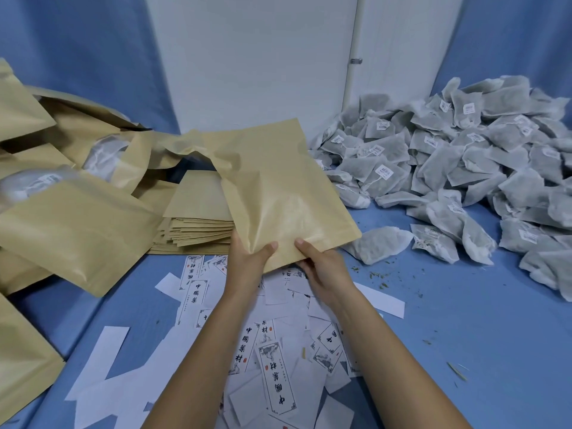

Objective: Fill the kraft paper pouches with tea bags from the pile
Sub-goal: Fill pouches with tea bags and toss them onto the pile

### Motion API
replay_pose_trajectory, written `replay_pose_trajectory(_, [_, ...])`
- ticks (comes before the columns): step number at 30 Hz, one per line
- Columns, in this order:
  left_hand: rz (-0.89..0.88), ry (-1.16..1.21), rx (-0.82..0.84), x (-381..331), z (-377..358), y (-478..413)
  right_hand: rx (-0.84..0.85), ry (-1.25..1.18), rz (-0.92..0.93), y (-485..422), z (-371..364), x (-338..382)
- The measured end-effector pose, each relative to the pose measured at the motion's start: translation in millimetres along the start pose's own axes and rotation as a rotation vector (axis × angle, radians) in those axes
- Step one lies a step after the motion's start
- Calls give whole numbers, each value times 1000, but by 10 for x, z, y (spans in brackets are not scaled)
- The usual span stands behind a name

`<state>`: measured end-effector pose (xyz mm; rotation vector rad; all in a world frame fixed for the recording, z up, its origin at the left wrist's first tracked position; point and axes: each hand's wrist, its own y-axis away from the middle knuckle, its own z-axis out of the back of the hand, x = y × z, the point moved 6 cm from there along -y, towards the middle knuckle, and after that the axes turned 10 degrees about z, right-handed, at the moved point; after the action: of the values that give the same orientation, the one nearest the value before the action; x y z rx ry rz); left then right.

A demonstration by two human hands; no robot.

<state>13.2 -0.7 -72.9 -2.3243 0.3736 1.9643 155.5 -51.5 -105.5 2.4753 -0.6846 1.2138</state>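
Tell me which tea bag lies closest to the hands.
The lone tea bag beside the corner of the held pouch, just past the right hand; the rest lie farther right.

Pouch (pixel 288 193): kraft paper, slight sheen; tea bags (pixel 458 168): matt mesh.

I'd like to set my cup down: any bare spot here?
The blue cloth front right, between the paper labels and the tea bag pile, holds only crumbs. A narrower strip lies between labels and filled pouches, left. Elsewhere it's crowded.
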Motion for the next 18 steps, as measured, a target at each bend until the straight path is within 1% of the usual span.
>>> replay_pose_trajectory(1, [25,-20,28,20,-10,-8,15,15,3,0,-13,-8])
replay_pose_trajectory(3, [120,-88,100,72,-19,-27,-13,102,43,-19,20,26])
replay_pose_trajectory(5, [252,-65,174,131,-3,-41,-53,162,71,-30,67,55])
replay_pose_trajectory(7, [297,-46,195,156,32,-57,-75,174,64,-12,78,41])
replay_pose_trajectory(12, [165,-211,90,115,59,-70,-27,117,48,36,-3,-48])
replay_pose_trajectory(14, [118,-260,69,98,45,-67,-65,147,41,34,26,-59])
replay_pose_trajectory(18, [90,-314,118,75,-5,-33,-118,232,38,30,100,-12])
